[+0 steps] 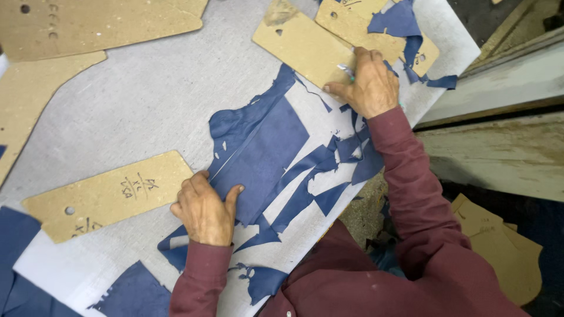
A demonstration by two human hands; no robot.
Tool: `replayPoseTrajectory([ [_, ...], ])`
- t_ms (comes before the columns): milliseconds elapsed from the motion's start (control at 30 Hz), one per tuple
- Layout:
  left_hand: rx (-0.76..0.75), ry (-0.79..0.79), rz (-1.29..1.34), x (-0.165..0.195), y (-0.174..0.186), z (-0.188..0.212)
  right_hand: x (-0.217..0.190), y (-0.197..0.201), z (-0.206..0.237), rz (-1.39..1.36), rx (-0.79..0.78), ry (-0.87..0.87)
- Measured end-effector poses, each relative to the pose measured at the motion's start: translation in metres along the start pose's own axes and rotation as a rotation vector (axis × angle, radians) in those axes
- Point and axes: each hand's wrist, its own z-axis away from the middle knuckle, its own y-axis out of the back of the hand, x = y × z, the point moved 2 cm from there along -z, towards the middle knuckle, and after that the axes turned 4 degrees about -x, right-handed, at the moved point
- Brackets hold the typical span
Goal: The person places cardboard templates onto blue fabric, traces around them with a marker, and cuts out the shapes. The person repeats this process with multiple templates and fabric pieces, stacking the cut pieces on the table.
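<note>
Both hands (202, 214) (367, 85) press blue leather (264, 155), lying diagonally.

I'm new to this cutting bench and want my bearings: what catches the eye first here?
The big sheet of blue leather, cut into ragged strips, sprawls across the middle of the grey table. The left hand presses its near edge beside a tan cardboard pattern. Farther off, the right hand holds a slim tool against another pattern.
</note>
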Motion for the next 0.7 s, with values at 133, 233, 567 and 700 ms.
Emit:
replayPoseTrajectory([
  [133,-0.051,0.119,-0.043,0.002,-0.006,-0.002,-0.006,0.016,0.004,0.093,0.056,0.158],
  [233,0.076,0.081,0.019,0.006,-0.006,-0.004,-0.014,0.039,0.01,0.061,0.169,0.299],
  [567,-0.178,0.028,0.266,0.005,-0.017,-0.009,0.003,0.018,0.053,-0.83,-0.173,-0.099],
  [700,-0.176,0.057,0.62,0.0,-0.023,-0.012,-0.004,-0.016,0.07,-1.163,-0.276,-0.19],
])
